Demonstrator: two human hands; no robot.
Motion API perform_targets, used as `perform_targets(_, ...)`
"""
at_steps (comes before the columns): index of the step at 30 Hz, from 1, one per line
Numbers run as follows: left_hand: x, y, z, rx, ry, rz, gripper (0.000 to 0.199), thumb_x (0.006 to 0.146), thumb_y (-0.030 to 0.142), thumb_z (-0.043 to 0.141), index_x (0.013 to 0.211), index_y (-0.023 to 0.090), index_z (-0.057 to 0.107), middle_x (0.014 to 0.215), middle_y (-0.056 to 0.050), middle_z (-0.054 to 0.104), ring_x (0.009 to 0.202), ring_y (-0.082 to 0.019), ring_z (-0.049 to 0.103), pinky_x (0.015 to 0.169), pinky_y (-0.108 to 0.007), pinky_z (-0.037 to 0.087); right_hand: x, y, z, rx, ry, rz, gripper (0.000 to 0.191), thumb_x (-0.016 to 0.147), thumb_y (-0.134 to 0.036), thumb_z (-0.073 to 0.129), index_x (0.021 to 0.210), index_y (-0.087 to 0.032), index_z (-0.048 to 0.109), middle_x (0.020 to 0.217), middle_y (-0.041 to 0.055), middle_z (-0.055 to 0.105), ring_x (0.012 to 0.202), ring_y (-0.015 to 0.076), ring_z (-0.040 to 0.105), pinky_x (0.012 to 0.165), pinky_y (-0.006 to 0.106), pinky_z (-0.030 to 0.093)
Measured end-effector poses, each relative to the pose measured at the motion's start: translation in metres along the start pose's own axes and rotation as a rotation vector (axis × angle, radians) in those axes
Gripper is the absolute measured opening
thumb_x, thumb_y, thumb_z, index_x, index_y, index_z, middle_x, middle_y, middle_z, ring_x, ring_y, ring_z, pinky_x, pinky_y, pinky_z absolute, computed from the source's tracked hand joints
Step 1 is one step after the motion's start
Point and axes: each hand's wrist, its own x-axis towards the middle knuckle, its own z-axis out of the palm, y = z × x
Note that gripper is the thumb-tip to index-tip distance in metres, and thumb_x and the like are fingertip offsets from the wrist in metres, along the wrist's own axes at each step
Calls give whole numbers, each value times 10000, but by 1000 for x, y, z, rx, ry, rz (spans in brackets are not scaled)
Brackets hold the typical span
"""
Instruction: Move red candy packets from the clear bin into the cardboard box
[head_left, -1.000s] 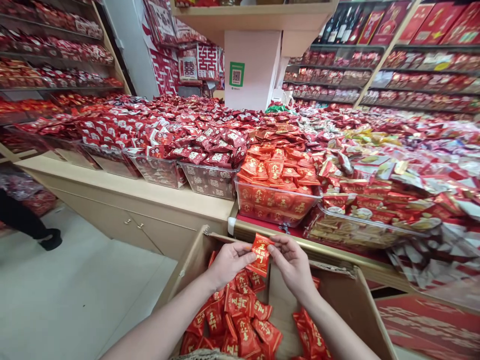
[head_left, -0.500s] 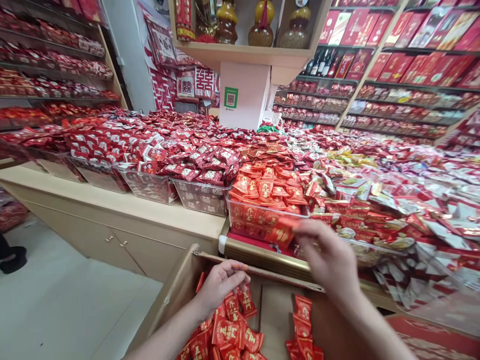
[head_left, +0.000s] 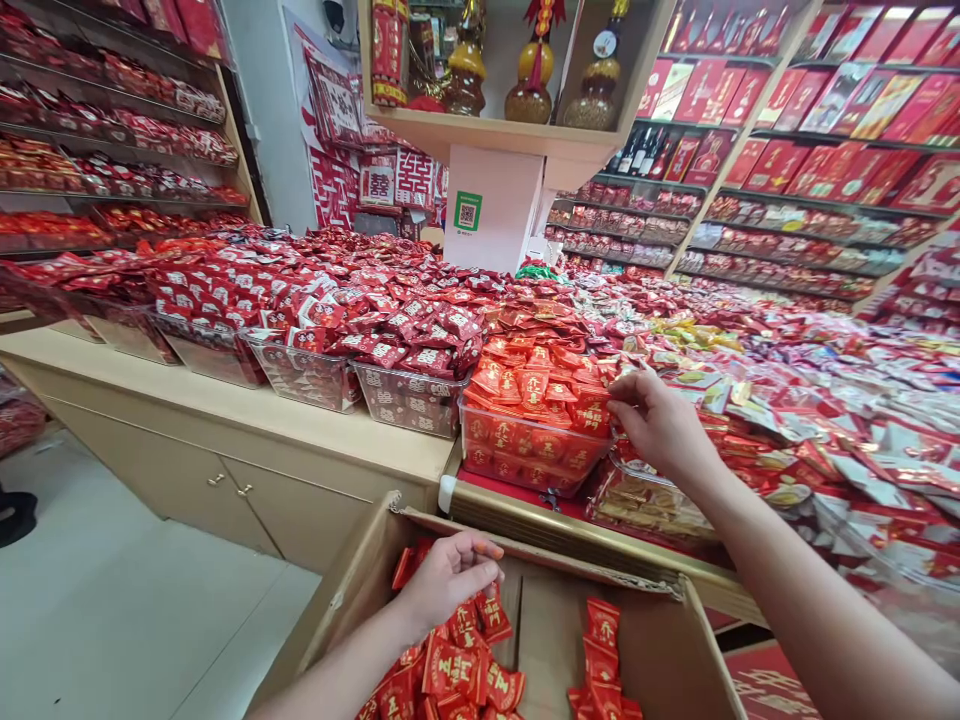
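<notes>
My right hand (head_left: 656,420) reaches to the right front corner of a clear plastic bin (head_left: 536,430) heaped with red wrapped candies. Its thumb and fingers pinch a red candy packet (head_left: 592,412) with gold characters, at the edge of the heap. My left hand (head_left: 450,575) hovers above an open cardboard box (head_left: 551,640). Its fingers are curled towards the thumb; whatever they may hold is hidden. Beneath it, matching red candies (head_left: 454,668) lie piled in the box's left part. A smaller group of candies (head_left: 601,650) lies towards the right.
More clear bins of wrapped sweets (head_left: 409,400) line the wooden counter (head_left: 360,450) to the left. White and red packets (head_left: 795,450) are heaped to the right. A display shelf (head_left: 495,125) overhangs the counter on a pillar (head_left: 491,220). Stocked shelves stand behind.
My right hand has moved up and away from over the box edge, carrying the red candy packet to the bin's heap. My left hand stays almost in place. The view has tilted slightly.
</notes>
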Motion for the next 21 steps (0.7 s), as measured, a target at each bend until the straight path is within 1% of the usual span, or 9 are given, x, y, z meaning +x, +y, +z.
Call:
perform_targets(3,0,0,2,14,-5,-29,276,611,323,675,791,132,587,660,-22,644,571,-107,565,615,-267,434,1,-3,0,-105,-25,-27,202,706,-166,499,905,-166,534,772,51,609,693,176,568,651,302,440)
perform_targets(6,0,1,4,29,-8,-45,283,598,308,679,789,124,580,650,-12,632,563,-105,562,616,-274,434,0,-7,-1,-195,-34,-105,171,718,-171,476,867,-152,559,843,83,589,777,201,559,701,320,435)
perform_targets(8,0,1,5,39,-5,-52,285,598,301,674,792,117,575,648,-12,627,561,-105,559,614,-276,433,-1,-9,-3,-226,-20,-150,175,728,-180,466,868,-147,567,908,104,568,804,208,551,716,322,432)
perform_targets(10,1,1,5,48,-3,-59,286,598,295,671,793,111,572,646,-15,627,562,-107,559,612,-279,433,-1,-11,-5,-236,-9,-166,208,739,-184,462,916,-144,562,945,114,557,806,209,550,709,317,431)
perform_targets(13,1,1,5,56,-15,-64,283,596,291,669,789,109,570,643,-14,623,562,-108,559,612,-278,432,-1,-14,-7,-249,-33,-149,217,762,-219,470,948,-147,556,914,102,578,790,210,553,681,305,424)
perform_targets(15,1,0,4,65,-18,-69,280,596,289,668,787,110,569,643,-11,620,563,-105,558,613,-275,430,0,-15,-6,-285,-84,-117,177,784,-242,460,891,-157,573,842,82,598,762,207,557,669,300,416)
perform_targets(18,1,-1,4,79,-23,-76,282,602,292,664,794,109,568,647,-11,616,568,-102,555,618,-272,430,2,-14,-3,-349,-156,-72,161,803,-230,436,820,-166,582,777,65,605,738,201,564,657,293,408)
perform_targets(21,2,-1,4,90,-39,-72,287,610,302,656,801,107,566,646,-15,612,572,-102,547,623,-273,431,3,-11,-4,-340,-129,-103,149,793,-229,456,848,-158,574,814,75,595,769,206,560,663,292,410)
